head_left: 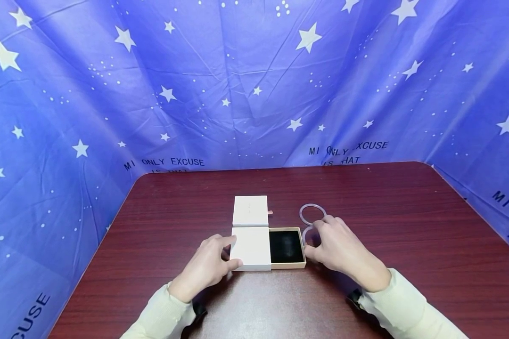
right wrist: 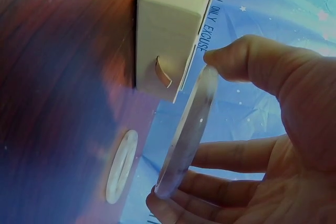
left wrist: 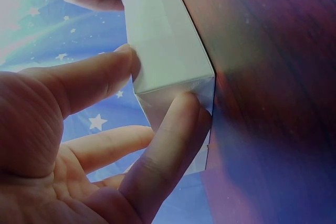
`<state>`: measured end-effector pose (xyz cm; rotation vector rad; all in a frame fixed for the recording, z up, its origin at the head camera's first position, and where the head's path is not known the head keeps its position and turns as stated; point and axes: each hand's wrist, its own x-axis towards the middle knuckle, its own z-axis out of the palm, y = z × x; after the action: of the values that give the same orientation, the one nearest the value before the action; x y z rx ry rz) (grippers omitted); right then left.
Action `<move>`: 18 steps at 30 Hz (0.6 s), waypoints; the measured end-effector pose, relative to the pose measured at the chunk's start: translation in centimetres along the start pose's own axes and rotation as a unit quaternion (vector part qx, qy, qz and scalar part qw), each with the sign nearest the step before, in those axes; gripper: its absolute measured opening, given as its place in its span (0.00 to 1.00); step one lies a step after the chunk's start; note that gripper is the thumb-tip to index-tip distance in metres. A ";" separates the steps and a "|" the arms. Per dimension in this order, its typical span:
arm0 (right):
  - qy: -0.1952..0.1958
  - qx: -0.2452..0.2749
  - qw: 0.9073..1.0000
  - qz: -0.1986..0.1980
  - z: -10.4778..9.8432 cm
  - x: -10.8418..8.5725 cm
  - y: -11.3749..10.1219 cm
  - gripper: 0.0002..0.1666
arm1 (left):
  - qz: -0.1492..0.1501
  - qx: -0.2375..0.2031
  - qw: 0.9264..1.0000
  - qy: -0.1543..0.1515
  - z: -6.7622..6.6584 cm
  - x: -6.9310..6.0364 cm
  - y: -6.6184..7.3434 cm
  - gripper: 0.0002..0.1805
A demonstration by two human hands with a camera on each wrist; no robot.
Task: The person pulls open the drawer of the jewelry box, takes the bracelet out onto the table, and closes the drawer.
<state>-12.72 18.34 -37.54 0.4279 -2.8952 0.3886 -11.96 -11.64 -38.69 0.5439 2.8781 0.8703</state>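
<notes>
A white drawer-style jewelry box (head_left: 251,249) lies on the table, its tray (head_left: 286,246) slid out to the right and showing a black lining. My left hand (head_left: 209,259) holds the box's sleeve (left wrist: 168,40) at its left end, thumb and fingers touching different faces. Beside the tray's right end, my right hand (head_left: 337,245) pinches a pale, translucent bangle (right wrist: 189,129) by its rim between thumb and fingertips. Another pale bangle (head_left: 312,214) lies flat on the table just behind that hand. A ribbon tab (right wrist: 163,72) sticks out from the tray's end.
A second white box (head_left: 250,210), closed, stands directly behind the first, with a small ribbon tab (head_left: 270,212) on its right. The dark red wooden table (head_left: 174,202) ends at a blue star-printed curtain (head_left: 237,84) at the back and both sides.
</notes>
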 end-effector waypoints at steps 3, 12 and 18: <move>-0.004 0.000 1.000 0.004 -0.1 0.0 0.2 0.17 | 0.002 0.001 1.000 0.001 0.0 0.0 0.0 0.27; -0.012 -0.003 1.000 0.011 -0.3 0.0 0.5 0.15 | 0.004 0.003 1.000 0.001 -0.1 0.1 0.1 0.22; -0.021 -0.001 1.000 0.006 -0.2 0.1 0.8 0.16 | 0.000 0.003 1.000 0.004 0.0 0.1 0.1 0.25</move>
<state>-13.03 19.12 -37.51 0.4247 -2.9400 0.3828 -11.99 -11.60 -38.62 0.5421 2.8885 0.8657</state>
